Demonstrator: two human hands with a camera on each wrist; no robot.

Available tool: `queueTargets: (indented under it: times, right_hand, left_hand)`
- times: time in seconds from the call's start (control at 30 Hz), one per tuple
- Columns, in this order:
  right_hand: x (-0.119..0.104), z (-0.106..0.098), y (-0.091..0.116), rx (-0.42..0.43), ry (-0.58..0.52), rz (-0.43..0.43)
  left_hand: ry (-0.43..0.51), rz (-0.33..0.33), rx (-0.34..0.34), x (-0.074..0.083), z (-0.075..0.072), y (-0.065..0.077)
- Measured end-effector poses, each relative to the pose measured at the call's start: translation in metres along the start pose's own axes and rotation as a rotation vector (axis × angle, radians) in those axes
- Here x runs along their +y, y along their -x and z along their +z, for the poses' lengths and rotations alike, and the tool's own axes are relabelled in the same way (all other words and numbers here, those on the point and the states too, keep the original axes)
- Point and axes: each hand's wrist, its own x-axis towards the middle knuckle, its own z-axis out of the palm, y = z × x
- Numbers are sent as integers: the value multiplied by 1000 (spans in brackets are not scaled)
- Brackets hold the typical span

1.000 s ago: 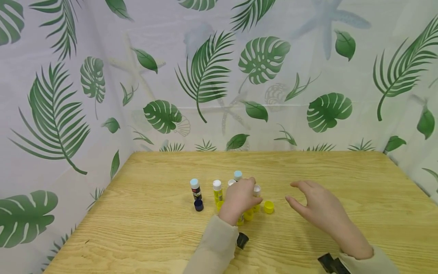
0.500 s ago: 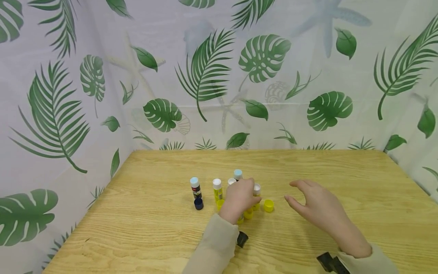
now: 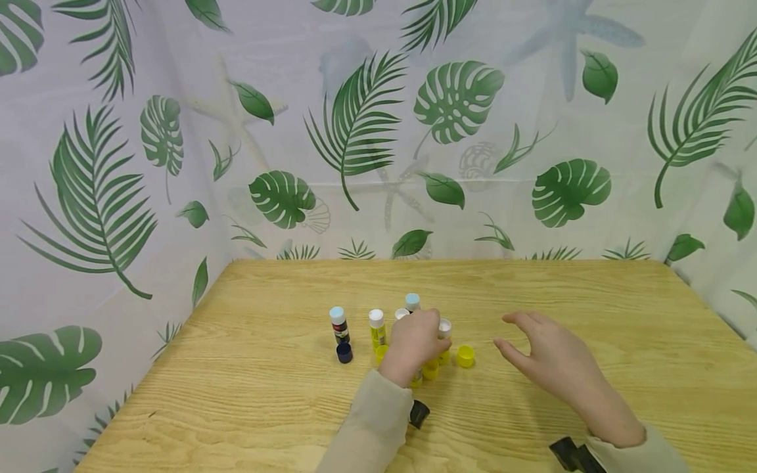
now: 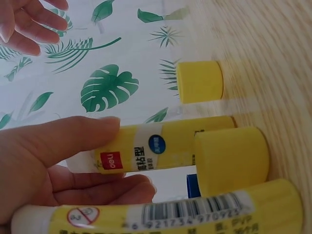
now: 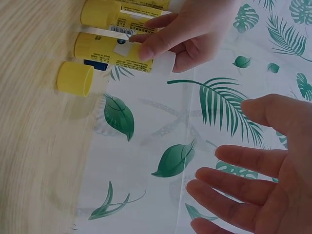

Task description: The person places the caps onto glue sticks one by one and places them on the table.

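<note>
My left hand (image 3: pixel 416 341) reaches into a cluster of glue sticks. In the left wrist view its thumb and fingers lie on either side of a yellow glue stick (image 4: pixel 173 139) with a white top, pinching it as it stands on the table. A second yellow glue stick (image 4: pixel 195 214) stands nearer that camera, with a yellow cap (image 4: pixel 234 161) beside it. Another yellow cap (image 3: pixel 466 357) sits on the table between the hands. My right hand (image 3: pixel 550 358) hovers to the right, fingers spread and relaxed, holding nothing.
Left of the cluster stand a yellow glue stick (image 3: pixel 377 330) and a dark glue stick (image 3: pixel 340 325) with a pale blue top. A navy cap (image 3: pixel 344 353) lies before the dark one. A leaf-patterned cloth (image 3: pixel 378 144) hangs behind the wooden table (image 3: pixel 236 394).
</note>
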Motion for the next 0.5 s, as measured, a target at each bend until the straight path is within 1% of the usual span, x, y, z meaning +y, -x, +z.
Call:
queueTargets:
  times: [0.13,0.27,0.37,0.5]
  right_hand:
    - [0,-3,-1,5,-13,-1]
    - [-1,-5,-3,10,-30,-2]
    - [-2,-7,-5,19,-45,-8]
    - [-6,-9,-12,34,-75,-13]
  left_hand:
    - [5,-4,22,0,-3,1]
    - [38,15,72,1,-10,4]
    - [91,53,122,1,-17,9]
    - [215,92,194,1,-29,16]
